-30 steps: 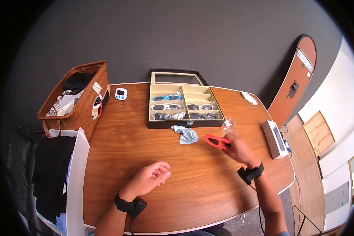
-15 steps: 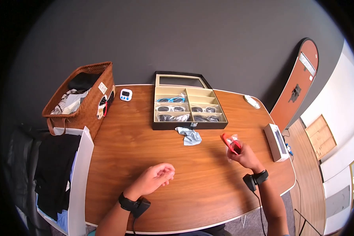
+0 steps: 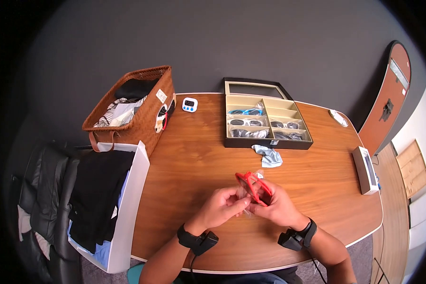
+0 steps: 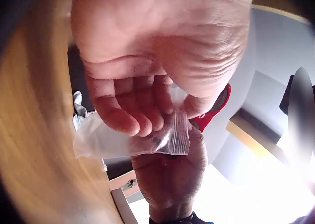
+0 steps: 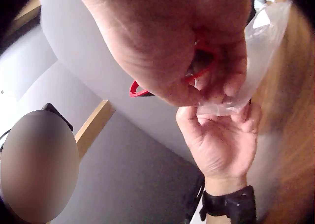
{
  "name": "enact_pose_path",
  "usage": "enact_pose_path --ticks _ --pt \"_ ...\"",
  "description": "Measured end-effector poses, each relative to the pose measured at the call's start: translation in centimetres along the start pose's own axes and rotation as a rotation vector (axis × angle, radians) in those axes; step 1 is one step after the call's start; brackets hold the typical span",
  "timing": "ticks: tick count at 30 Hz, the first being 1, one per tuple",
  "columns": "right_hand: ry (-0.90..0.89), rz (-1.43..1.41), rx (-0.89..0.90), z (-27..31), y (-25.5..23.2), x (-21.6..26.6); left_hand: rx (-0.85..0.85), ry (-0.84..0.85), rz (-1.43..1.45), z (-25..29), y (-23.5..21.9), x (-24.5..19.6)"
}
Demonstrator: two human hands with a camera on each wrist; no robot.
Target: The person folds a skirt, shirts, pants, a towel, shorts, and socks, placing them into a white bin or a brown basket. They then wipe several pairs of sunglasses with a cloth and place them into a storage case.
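Both hands meet over the front middle of the table. My right hand grips a pair of red-framed sunglasses, its dark lenses partly covered by the fingers. A clear plastic bag hangs between the two hands, below the sunglasses. With thumb and curled fingers, my left hand pinches the bag near its ribbed edge, as the left wrist view shows. In the right wrist view the bag stretches past the right fingers, which also touch it.
Behind the hands lie a light blue cloth and an open display case holding several sunglasses. A wicker basket, a white bin of clothes and a timer stand left. A white box sits at the right edge.
The right hand has picked up the plastic bag alongside the red sunglasses and come towards the middle. The left hand has moved in to meet it and now pinches the bag.
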State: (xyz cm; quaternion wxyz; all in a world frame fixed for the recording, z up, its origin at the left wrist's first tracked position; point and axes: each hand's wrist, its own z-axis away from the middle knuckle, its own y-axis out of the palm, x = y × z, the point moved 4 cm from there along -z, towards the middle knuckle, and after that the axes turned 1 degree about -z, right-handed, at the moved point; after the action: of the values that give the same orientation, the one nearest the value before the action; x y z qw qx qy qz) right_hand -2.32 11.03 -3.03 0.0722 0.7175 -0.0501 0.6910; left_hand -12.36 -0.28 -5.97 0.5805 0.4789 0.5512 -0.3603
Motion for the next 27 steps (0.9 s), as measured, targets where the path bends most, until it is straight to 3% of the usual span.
enact_pose_path --ticks 4,7,10,15,17,21,23,24,27 --pt "-0.039 0.035 -0.120 0.1 -0.1 0.6 0.012 -0.017 0.020 0.0 -0.5 1.0" --pt "-0.072 0.096 -0.237 0.3 -0.7 0.7 -0.074 -0.001 -0.054 0.0 -0.7 0.6" --pt "-0.208 0.224 -0.463 0.5 -2.2 0.2 -0.271 0.095 -0.136 0.1 -1.7 0.2" --pt "-0.132 0.339 -0.383 0.5 -2.6 0.1 -0.277 0.124 -0.241 0.2 -1.3 0.4" --pt "-0.142 0.567 -0.287 0.9 -2.0 1.3 -0.268 0.107 -0.292 0.2 -1.1 0.5" --pt "-0.064 0.538 -0.229 2.9 -1.6 3.2 -0.256 0.103 -0.338 0.1 -1.1 1.0" --pt "0.107 0.682 -0.073 3.8 -1.1 3.5 -0.243 0.119 -0.322 -0.2 -0.8 1.0" --pt "0.070 0.815 -0.016 4.0 -1.0 3.2 -0.272 0.142 -0.308 -0.3 -0.7 1.0" --pt "0.098 0.907 -0.082 4.5 -1.7 2.4 -0.264 0.154 -0.332 -0.2 -0.7 1.1"
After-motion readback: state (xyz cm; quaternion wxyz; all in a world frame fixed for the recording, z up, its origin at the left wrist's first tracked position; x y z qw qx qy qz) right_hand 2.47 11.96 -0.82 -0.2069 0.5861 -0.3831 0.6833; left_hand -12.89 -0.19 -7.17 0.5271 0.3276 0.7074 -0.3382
